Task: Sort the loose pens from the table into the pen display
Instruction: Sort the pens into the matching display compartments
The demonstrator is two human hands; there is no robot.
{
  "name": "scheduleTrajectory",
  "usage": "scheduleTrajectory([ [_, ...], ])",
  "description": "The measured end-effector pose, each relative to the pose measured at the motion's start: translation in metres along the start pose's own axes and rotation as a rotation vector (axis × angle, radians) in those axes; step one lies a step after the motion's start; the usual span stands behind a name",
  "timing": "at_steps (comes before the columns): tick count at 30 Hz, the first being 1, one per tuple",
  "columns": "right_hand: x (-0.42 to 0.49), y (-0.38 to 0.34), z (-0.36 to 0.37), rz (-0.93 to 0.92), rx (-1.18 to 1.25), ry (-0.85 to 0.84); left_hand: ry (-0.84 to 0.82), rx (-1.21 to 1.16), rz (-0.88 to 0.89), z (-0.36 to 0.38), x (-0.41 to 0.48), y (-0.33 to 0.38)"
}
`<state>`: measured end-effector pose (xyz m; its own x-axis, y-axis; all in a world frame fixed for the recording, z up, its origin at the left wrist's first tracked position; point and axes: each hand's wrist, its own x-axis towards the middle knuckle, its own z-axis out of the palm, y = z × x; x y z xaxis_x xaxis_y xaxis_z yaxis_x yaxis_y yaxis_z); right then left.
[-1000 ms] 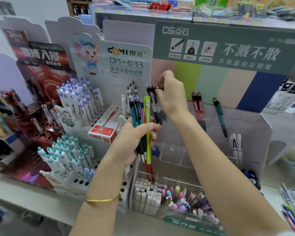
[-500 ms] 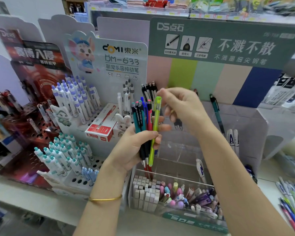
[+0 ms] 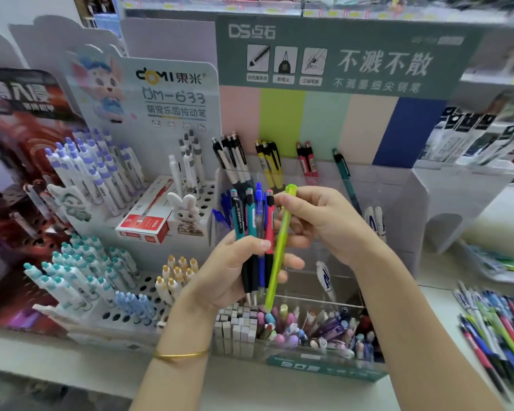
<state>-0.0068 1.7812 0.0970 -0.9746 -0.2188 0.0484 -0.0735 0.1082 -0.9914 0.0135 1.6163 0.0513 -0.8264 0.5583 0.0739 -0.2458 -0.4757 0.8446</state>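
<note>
My left hand (image 3: 235,271) grips a bundle of pens (image 3: 254,223), teal, blue and red, upright in front of the clear acrylic pen display (image 3: 398,203). My right hand (image 3: 324,223) pinches the top of a lime-green pen (image 3: 279,247) that stands at the bundle's right side. In the display's back row stand black-and-white pens (image 3: 230,158), yellow pens (image 3: 269,161), red pens (image 3: 307,160) and one teal pen (image 3: 343,170). A pile of loose pens (image 3: 499,324) lies on the table at the right edge.
A white Domi rack (image 3: 172,93) with several purple-, teal- and yellow-capped pens stands to the left. A red box (image 3: 146,221) lies on it. The display's front bin (image 3: 294,327) holds erasers and small items. A dark red rack (image 3: 18,143) fills the far left.
My right hand came down from the black pens in the back row to the bundle and now pinches the lime-green pen's top. The left hand has kept its bundle.
</note>
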Motion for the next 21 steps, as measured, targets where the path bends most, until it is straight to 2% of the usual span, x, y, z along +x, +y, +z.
scheduleTrajectory([
  [16,-0.007,0.01,-0.012,-0.062,-0.016,-0.039,0.046,0.101,-0.075,0.005,-0.002,-0.004],
  [21,-0.009,0.011,-0.013,-0.054,-0.017,-0.02,0.167,0.22,-0.071,0.006,-0.001,-0.004],
])
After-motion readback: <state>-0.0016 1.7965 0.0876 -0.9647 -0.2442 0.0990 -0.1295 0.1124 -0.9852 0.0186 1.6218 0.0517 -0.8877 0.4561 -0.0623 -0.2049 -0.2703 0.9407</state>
